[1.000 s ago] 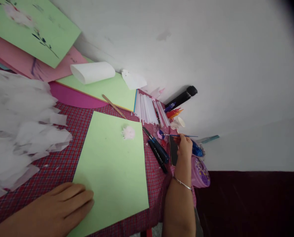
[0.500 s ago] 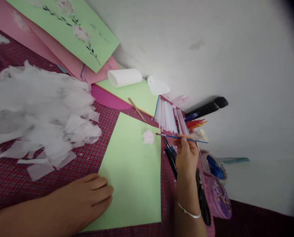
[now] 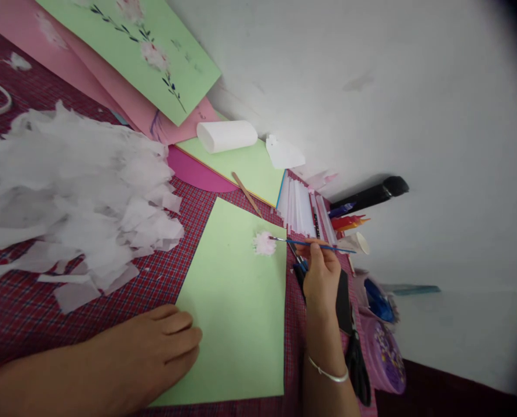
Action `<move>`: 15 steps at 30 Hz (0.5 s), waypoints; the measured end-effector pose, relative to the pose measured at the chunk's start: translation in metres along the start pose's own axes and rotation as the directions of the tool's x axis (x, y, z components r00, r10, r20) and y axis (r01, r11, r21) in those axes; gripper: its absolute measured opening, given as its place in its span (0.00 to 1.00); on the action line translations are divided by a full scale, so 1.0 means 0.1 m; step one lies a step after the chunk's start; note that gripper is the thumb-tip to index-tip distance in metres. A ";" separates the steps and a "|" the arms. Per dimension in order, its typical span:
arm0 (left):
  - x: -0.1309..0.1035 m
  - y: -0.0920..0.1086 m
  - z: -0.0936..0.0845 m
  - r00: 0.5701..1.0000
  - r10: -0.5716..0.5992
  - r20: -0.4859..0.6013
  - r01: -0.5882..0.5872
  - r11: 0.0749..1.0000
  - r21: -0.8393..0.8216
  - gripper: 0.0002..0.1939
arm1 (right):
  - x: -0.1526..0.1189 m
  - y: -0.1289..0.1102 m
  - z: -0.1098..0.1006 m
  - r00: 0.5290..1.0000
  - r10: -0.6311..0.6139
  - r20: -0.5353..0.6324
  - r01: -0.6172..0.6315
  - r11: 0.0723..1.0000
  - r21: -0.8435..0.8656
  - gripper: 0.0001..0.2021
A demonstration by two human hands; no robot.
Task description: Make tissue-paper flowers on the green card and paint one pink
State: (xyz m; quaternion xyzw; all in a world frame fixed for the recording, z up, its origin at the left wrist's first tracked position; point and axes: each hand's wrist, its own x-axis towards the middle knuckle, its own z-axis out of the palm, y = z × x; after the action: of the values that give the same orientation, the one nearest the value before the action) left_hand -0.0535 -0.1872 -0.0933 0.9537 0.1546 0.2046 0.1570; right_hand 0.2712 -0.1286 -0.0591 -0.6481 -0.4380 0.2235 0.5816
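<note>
A light green sheet (image 3: 236, 324) lies on the checked cloth, with a fluffy pale pink blossom (image 3: 264, 244) near its far right corner. My right hand (image 3: 321, 266), closed in a pinch, holds a thin blue paintbrush (image 3: 302, 242); the brush tip is at the right edge of the blossom. My left hand (image 3: 171, 341) lies flat on the sheet's lower left edge, holding nothing.
White tissue pieces (image 3: 80, 191) are heaped at the left. Behind are a white roll (image 3: 227, 135), a wooden stick (image 3: 246, 194) and a green flower picture (image 3: 197, 63). Black scissors (image 3: 357, 368), a paper cup (image 3: 359, 243) and a purple basket (image 3: 382, 356) stand right.
My right hand has moved left with the brush, bringing its tip from beside the blossom onto its edge. The whole view has shifted slightly; my left hand stays on the sheet.
</note>
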 end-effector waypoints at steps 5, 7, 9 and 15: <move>0.00 0.00 0.00 1.000 0.017 -0.006 -0.017 1.000 -0.017 0.06 | -0.02 -0.01 0.04 1.000 -0.013 0.001 0.013 1.000 0.016 0.10; 0.00 0.00 0.00 1.000 0.016 -0.005 -0.016 1.000 -0.013 0.07 | -0.02 -0.01 0.05 0.999 -0.022 0.037 0.023 1.000 -0.011 0.11; -0.01 0.00 0.00 1.000 0.010 -0.002 -0.010 1.000 -0.012 0.06 | -0.02 -0.01 0.06 0.999 -0.032 0.033 0.033 0.999 -0.021 0.11; -0.01 0.00 0.00 1.000 -0.001 0.020 0.002 0.999 -0.032 0.07 | -0.06 -0.07 0.10 0.992 -0.120 0.048 0.123 0.991 -0.054 0.10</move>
State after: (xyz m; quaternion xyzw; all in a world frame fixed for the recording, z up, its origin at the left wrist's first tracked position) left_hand -0.0538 -0.1879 -0.0937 0.9530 0.1505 0.1975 0.1738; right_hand 0.2576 -0.1287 -0.0562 -0.6312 -0.4958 0.1896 0.5655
